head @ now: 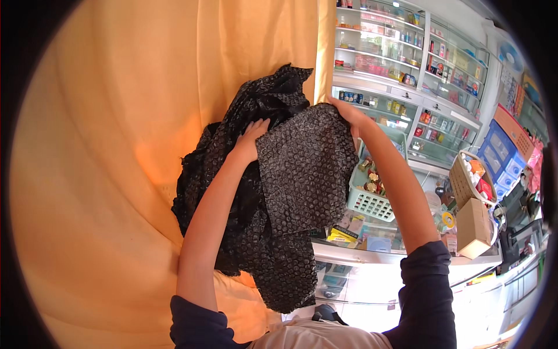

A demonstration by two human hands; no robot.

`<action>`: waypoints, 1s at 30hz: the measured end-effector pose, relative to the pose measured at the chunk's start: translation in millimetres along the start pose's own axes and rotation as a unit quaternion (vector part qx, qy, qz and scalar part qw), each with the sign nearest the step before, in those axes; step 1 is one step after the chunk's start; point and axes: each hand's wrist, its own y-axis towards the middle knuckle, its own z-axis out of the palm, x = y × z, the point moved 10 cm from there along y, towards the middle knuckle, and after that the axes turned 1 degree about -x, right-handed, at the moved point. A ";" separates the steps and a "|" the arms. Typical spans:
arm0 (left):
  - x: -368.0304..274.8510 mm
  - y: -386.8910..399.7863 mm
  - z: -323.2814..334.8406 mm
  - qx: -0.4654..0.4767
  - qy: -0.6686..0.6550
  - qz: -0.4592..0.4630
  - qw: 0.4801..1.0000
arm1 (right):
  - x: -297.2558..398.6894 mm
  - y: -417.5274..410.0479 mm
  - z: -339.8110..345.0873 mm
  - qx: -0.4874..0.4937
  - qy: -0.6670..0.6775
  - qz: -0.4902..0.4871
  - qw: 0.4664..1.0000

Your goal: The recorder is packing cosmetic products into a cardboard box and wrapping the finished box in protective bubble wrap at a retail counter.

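Note:
A large bunched mass of black bubble wrap (pixel 237 192) is in front of me, against an orange-yellow curtain. Over it lies a flatter, folded panel of bubble wrap (pixel 307 170). My right hand (pixel 346 115) grips this panel at its upper right corner. My left hand (pixel 253 139) rests at the panel's upper left edge, fingers stretched over the crumpled part. Its thumb is hidden, so whether it pinches the wrap cannot be seen. One end of the wrap hangs down towards my waist.
The curtain (pixel 109 131) fills the left side. A pale green plastic basket (pixel 370 205) with small items stands on a glass counter at right. Farther right are a woven basket (pixel 457 179), a cardboard box (pixel 474 229) and blue drawers (pixel 497 148). Glass-fronted shelves (pixel 379 74) stand behind.

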 end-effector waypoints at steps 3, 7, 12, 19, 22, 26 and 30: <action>0.2 -1.3 4.5 0.000 -0.016 0.054 0.998 | -4.1 15.5 34.7 0.098 -0.048 -0.003 0.994; -2.3 4.6 19.0 0.046 0.021 0.038 0.998 | 14.6 12.8 46.9 0.075 -0.081 -0.090 0.990; 49.1 21.9 64.7 0.155 -0.437 -0.038 0.885 | 50.7 -2.5 48.4 -0.080 -0.046 -0.218 0.972; 36.4 20.7 45.3 0.097 -0.442 -0.045 0.890 | 102.1 -58.2 -1.7 -0.224 0.095 -0.436 0.866; 20.2 13.0 27.4 0.066 -0.444 -0.050 0.892 | 113.3 -69.7 -22.5 -0.216 0.137 -0.440 0.861; 5.6 2.2 -7.1 0.024 -0.446 -0.053 0.893 | 100.2 -56.1 -34.1 -0.187 0.134 -0.363 0.903; -24.7 -24.2 -43.1 -0.059 -0.535 -0.135 0.832 | 77.1 -69.3 -28.9 -0.161 0.185 -0.294 0.924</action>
